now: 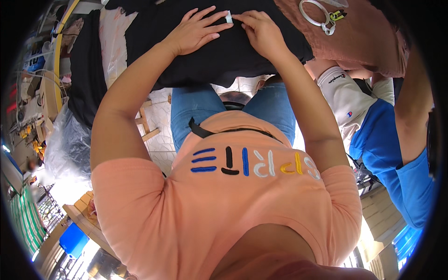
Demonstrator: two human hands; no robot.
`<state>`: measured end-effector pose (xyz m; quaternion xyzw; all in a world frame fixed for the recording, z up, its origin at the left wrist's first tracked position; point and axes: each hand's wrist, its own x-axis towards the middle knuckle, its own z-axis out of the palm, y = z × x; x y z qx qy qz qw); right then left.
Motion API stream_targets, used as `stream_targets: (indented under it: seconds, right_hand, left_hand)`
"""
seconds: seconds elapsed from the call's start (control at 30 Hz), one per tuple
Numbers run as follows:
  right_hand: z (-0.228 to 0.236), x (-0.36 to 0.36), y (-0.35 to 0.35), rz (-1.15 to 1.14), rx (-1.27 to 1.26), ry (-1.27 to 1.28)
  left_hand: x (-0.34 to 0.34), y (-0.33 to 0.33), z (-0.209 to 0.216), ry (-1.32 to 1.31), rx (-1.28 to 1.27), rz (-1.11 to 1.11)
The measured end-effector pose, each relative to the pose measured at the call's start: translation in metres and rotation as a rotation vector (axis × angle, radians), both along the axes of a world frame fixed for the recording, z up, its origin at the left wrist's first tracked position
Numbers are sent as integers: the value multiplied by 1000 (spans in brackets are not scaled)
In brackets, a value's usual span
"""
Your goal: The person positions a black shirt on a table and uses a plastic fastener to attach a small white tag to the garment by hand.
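Observation:
Black fabric [196, 65] is spread over the work surface before me. A small white tag or label [228, 17] lies on it between my two hands. My left hand [198, 31] rests flat on the fabric with its fingers spread, two fingertips beside the tag's left side. From the right, my right hand [262, 31] reaches in with its index fingertip at the tag's right edge. Its thumb stands apart from the index finger, and the other fingers are partly bent. Nothing shows gripped in either hand.
Brown fabric [364, 44] lies to the right, with a white ring-shaped band [313, 18] and a small yellow-green tool [337, 16] on it. Another person in a blue shirt [385, 140] sits close at my right. Clear plastic sheeting [72, 140] hangs at left.

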<state>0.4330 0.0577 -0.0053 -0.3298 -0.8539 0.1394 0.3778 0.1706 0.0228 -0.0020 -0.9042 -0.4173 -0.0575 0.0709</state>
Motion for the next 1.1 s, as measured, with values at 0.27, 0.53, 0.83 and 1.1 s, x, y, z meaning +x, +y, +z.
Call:
stream_targets:
  seconds: [0.27,0.53,0.83,1.1]
  right_hand:
    - [-11,-13,14,-145,55,-261]
    - [0,-13,3,-162,112,-255]
    - [6,-26,1,-153,151,-254]
    - [7,-17,-7,-215,104,-288]
  left_hand:
    - [38,-37,27,-230,85,15]
    - [39,-158,-12,-893,-824,156]
    - [-141,-172,-138,223,-723,941]
    - [-46,-140,61,235,-1493,317]
